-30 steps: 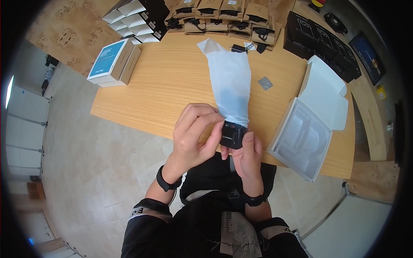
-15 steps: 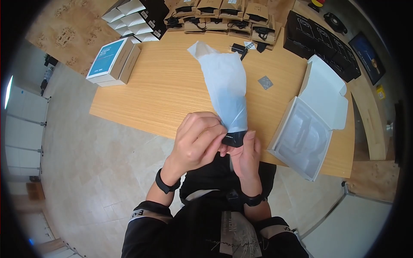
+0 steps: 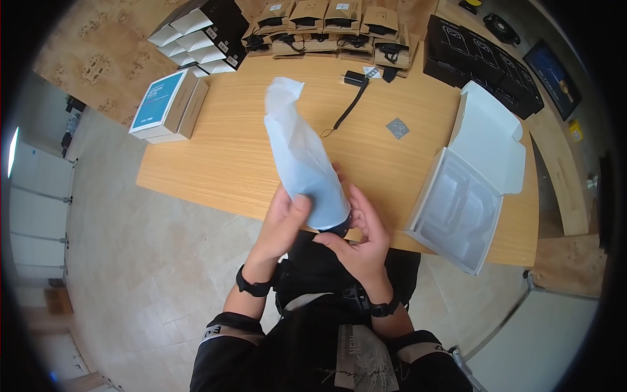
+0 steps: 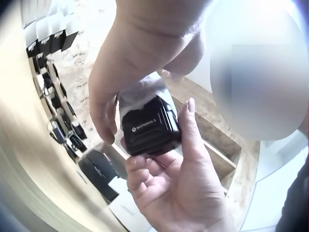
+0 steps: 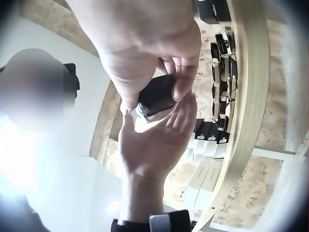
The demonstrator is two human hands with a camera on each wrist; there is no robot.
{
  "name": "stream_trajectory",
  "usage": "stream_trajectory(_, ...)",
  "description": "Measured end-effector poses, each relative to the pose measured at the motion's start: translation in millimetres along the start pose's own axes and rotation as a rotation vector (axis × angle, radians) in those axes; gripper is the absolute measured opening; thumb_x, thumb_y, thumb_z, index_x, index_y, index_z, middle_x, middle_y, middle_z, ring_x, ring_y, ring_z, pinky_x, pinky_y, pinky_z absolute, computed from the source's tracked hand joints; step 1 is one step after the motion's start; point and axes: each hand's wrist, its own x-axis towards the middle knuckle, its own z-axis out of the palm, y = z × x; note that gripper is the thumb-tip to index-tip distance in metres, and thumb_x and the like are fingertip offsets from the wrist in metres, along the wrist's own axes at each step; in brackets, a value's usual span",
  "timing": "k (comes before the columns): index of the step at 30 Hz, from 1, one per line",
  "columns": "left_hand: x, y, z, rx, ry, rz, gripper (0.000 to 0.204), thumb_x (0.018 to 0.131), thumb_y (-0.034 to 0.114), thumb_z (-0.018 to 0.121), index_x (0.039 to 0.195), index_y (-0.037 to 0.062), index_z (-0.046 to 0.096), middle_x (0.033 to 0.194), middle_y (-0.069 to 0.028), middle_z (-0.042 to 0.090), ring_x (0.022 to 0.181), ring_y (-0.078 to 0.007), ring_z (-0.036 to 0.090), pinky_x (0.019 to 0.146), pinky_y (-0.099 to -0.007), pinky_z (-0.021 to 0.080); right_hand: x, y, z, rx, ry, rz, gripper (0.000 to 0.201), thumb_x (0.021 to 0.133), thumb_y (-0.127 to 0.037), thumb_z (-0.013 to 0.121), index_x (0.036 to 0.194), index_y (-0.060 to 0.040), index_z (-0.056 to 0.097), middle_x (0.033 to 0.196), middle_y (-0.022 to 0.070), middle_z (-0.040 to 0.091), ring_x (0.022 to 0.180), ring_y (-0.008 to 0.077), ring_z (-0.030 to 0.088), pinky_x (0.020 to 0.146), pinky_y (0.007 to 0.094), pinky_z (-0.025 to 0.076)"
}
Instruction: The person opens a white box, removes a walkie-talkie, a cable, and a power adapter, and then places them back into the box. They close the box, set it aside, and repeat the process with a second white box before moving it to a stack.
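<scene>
A black Motorola-marked device [image 4: 147,123] sits in a white translucent sleeve bag [image 3: 300,157], its lower end poking out of the bag's mouth. My left hand [image 3: 285,219] grips the bag from the left, thumb across its front, around the covered part of the device. From the right, my right hand [image 3: 366,245] holds the exposed end, with thumb and fingers on opposite sides. The left wrist view shows the right thumb along the device's side and fingers curled under it. The bag's loose end leans up and left over the table.
On the wooden table [image 3: 228,144] lie a black strap [image 3: 351,108], a black adapter [image 3: 354,78] and a grey card [image 3: 397,128]. An opened white box [image 3: 457,215] with a moulded tray stands right. Blue-topped boxes [image 3: 160,104], brown cartons [image 3: 346,16] and black boxes [image 3: 480,65] line the edges.
The bag has come down over more of the device and swung to lean left. My left hand went from pinching the bag's edge to gripping its side. The strap shows more fully.
</scene>
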Motion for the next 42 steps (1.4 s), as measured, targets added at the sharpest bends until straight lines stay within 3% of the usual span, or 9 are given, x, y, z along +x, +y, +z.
stream_trajectory(4, 2, 2, 26, -0.263, 0.034, -0.020, 0.067, 0.101, 0.042, 0.063, 0.145, -0.0032, 0.041, 0.141, -0.0219, 0.055, 0.124, -0.0267, 0.059, 0.098, -0.0383, 0.053, 5, -11, 0, -0.043, 0.002, -0.091, 0.092, 0.064, -0.035, 0.098, 0.135, 0.0066, 0.057, 0.109, 0.0161, 0.069, 0.087, 0.0206, 0.068, 0.069, 0.0290, 0.056)
stream_trajectory(10, -5, -21, 29, -0.489, 0.033, -0.160, 0.072, 0.101, 0.054, 0.054, 0.148, 0.0031, 0.035, 0.139, -0.0230, 0.055, 0.120, -0.0263, 0.059, 0.084, -0.0327, 0.052, 13, -48, -11, -0.236, -0.071, -0.111, 0.085, 0.067, -0.015, 0.095, 0.138, 0.0076, 0.055, 0.119, 0.0175, 0.063, 0.098, 0.0213, 0.068, 0.078, 0.0288, 0.056)
stream_trajectory(12, -7, -27, 25, -0.480, -0.048, -0.165, 0.074, 0.097, 0.058, 0.057, 0.148, 0.0100, 0.035, 0.143, -0.0212, 0.050, 0.139, -0.0360, 0.046, 0.109, -0.0511, 0.045, 14, -42, -12, -0.268, -0.086, -0.140, 0.082, 0.069, -0.013, 0.093, 0.138, 0.0080, 0.055, 0.121, 0.0186, 0.062, 0.102, 0.0233, 0.067, 0.081, 0.0304, 0.056)
stream_trajectory(16, -10, -21, 29, -0.499, -0.050, -0.125, 0.069, 0.100, 0.048, 0.058, 0.148, 0.0043, 0.035, 0.143, -0.0246, 0.051, 0.135, -0.0324, 0.050, 0.108, -0.0431, 0.046, 20, -47, -9, -0.309, -0.084, -0.291, 0.075, 0.071, -0.008, 0.089, 0.136, 0.0081, 0.056, 0.124, 0.0203, 0.061, 0.110, 0.0302, 0.065, 0.088, 0.0351, 0.055)
stream_trajectory(18, -10, -20, 30, -0.487, -0.052, -0.099, 0.071, 0.095, 0.050, 0.061, 0.146, 0.0075, 0.036, 0.143, -0.0243, 0.050, 0.138, -0.0410, 0.045, 0.111, -0.0541, 0.044, 16, -44, -7, -0.296, -0.078, -0.306, 0.070, 0.071, -0.008, 0.088, 0.133, 0.0081, 0.058, 0.123, 0.0203, 0.061, 0.110, 0.0320, 0.066, 0.090, 0.0365, 0.055)
stream_trajectory(26, -14, -12, 25, -0.461, -0.009, -0.069, 0.080, 0.094, 0.046, 0.058, 0.155, 0.0065, 0.024, 0.132, -0.0308, 0.057, 0.131, -0.0447, 0.052, 0.112, -0.0547, 0.043, 18, -35, -12, -0.325, -0.090, -0.535, 0.040, 0.077, -0.001, 0.082, 0.114, 0.0051, 0.070, 0.114, 0.0204, 0.066, 0.096, 0.0335, 0.070, 0.081, 0.0387, 0.060)
stream_trajectory(35, -13, -16, 30, -0.737, -0.009, 0.024, 0.071, 0.099, 0.048, 0.054, 0.154, 0.0101, 0.028, 0.139, -0.0292, 0.053, 0.124, -0.0395, 0.059, 0.105, -0.0502, 0.047, 14, -38, -10, -0.260, 0.022, -0.502, 0.025, 0.075, 0.010, 0.078, 0.097, 0.0037, 0.069, 0.099, 0.0198, 0.071, 0.089, 0.0376, 0.071, 0.081, 0.0434, 0.060)
stream_trajectory(37, -12, -22, 21, -1.007, -0.050, -0.026, 0.065, 0.102, 0.049, 0.049, 0.150, 0.0073, 0.035, 0.139, -0.0262, 0.055, 0.122, -0.0377, 0.060, 0.102, -0.0506, 0.050, 14, -37, -9, -0.268, 0.007, -0.502, 0.025, 0.075, 0.010, 0.078, 0.097, 0.0037, 0.068, 0.100, 0.0191, 0.071, 0.090, 0.0373, 0.071, 0.081, 0.0428, 0.060)
stream_trajectory(42, -10, -23, 19, -1.039, 0.024, -0.058, 0.062, 0.104, 0.050, 0.045, 0.146, 0.0052, 0.042, 0.135, -0.0239, 0.058, 0.119, -0.0353, 0.061, 0.100, -0.0492, 0.051, 19, -33, -12, -0.283, -0.108, -0.494, 0.026, 0.074, 0.004, 0.081, 0.097, 0.0025, 0.068, 0.109, 0.0146, 0.067, 0.095, 0.0328, 0.068, 0.079, 0.0403, 0.058)
